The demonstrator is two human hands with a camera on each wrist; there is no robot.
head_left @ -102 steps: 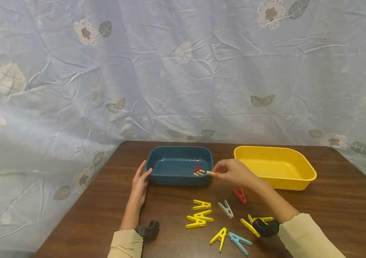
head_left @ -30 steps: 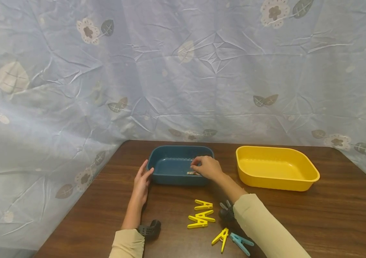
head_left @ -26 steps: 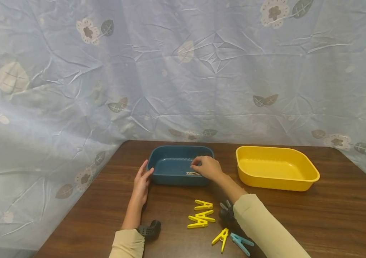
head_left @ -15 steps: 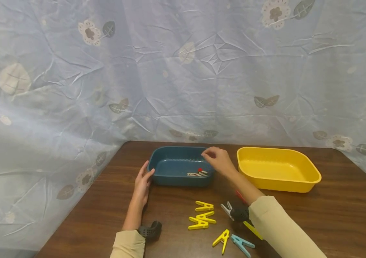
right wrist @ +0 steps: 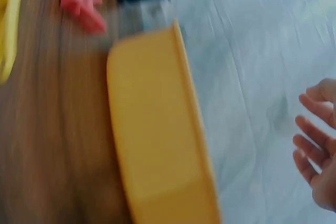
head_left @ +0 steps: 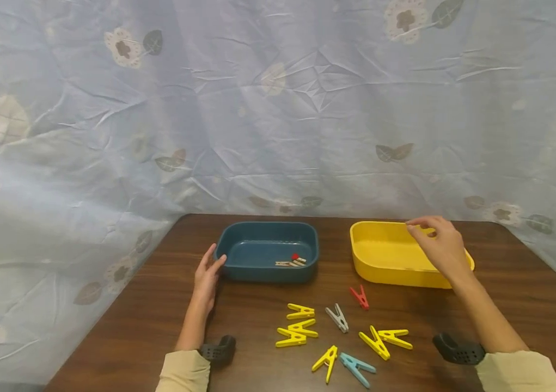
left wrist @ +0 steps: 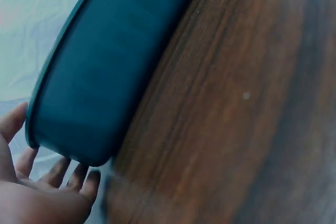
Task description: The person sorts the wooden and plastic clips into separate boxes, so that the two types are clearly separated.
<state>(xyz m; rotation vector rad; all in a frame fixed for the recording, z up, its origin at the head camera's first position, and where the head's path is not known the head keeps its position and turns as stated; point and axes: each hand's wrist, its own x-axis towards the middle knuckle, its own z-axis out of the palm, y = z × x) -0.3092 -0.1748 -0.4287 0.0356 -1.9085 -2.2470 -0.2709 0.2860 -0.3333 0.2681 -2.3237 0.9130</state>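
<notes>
Cloth: in the head view, a pale leaf-and-flower cloth [head_left: 258, 136] hangs behind the wood-grained bench [head_left: 238, 316].
Tubs: the blue tub [head_left: 268, 275] stands at 11 o'clock on the bench, the yellow tub [head_left: 395, 276] at 1; set far back, they seem placed to leave the near part for loose pegs.
Pale pegs: a few pale pegs [head_left: 282, 263] lie on the blue tub's floor at 4 o'clock, perhaps because that corner is handiest for the right arm.
Loose pegs: around the grey peg [head_left: 338, 318] lie a red peg [head_left: 360, 298] at 1 o'clock, three yellow pegs [head_left: 300, 311] at 9, another yellow one at 7, a light-blue peg [head_left: 358, 369] at 5 and two more yellow ones at 4.
Left hand: the left hand [head_left: 206, 277] touches the blue tub's 9 o'clock end, probably steadying it.
Right hand: above the yellow tub, the right hand [head_left: 440, 245] has loosely bent, parted fingers holding nothing.
Blue end: in the left wrist view, at 8 o'clock, thumb and fingers are spread wide along the tub's end, apparently bracing rather than lifting.
Yellow wall: in the blurred right wrist view, the hand at 4 o'clock is partly cut off, fingers apart from the tub.
</notes>
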